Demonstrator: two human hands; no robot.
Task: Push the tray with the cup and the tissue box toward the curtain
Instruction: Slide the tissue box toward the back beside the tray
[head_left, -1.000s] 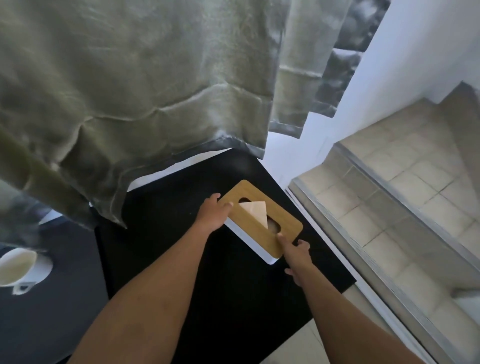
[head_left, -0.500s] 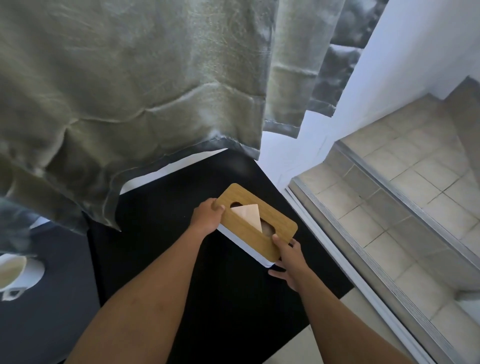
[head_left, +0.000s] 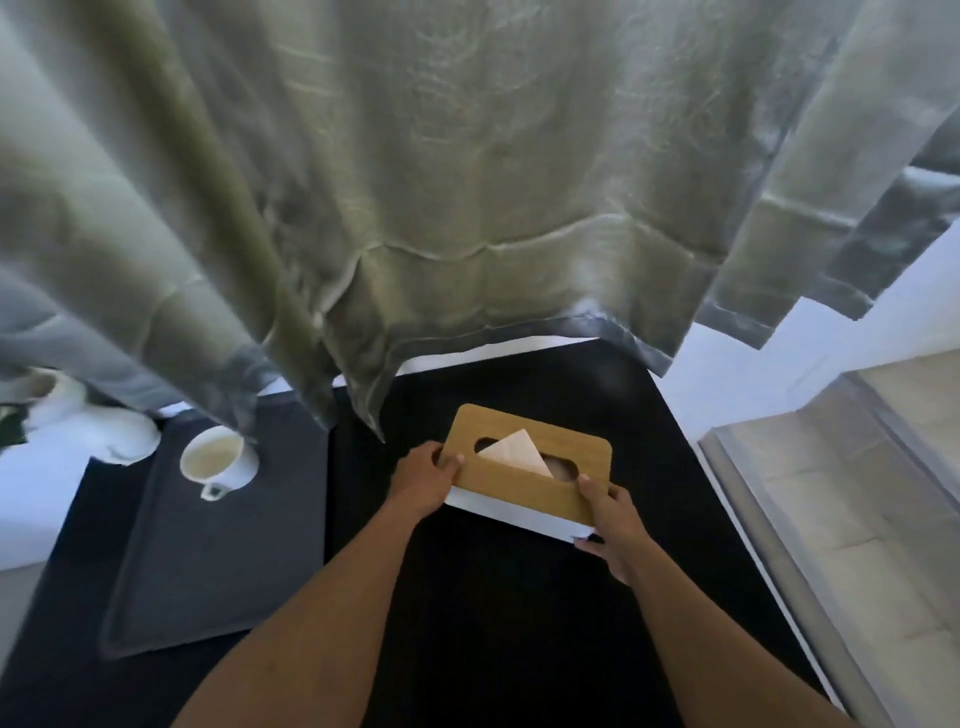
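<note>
— Where is the tissue box (head_left: 524, 475) right now?

— It sits on the black table (head_left: 519, 623), just in front of the hem of the curtain (head_left: 415, 182). It has a wooden lid (head_left: 566, 452) with an oval slot, a white body below, and a tissue (head_left: 517, 453) sticking up out of the slot.

— And the hands?

— Both are on the box. The left hand (head_left: 423, 480) grips the box's left end, thumb on top of the lid and the other fingers wrapped down the side. The right hand (head_left: 613, 519) holds the box's near right corner — thumb pressed on the lid's edge, fingers curled under and around the white side. So both are clasped around the box, one at each end.

— What about the tray and the cup?

— The tray (head_left: 208, 571) is dark grey with a raised rim, and lies to the left of the box, well apart from it. The cup (head_left: 215, 462) stands on the tray's far end, right beneath the curtain's hem — white, handle pointing toward the person, with a pale liquid inside. Neither hand touches the tray.

— Anything else near the box?

— To its right, past the table's edge, there is a metal rail (head_left: 769, 545) and a tiled floor (head_left: 883, 493). Left of the tray, a white rounded object (head_left: 104, 436) lies partly under the curtain; I cannot tell what it is.
</note>
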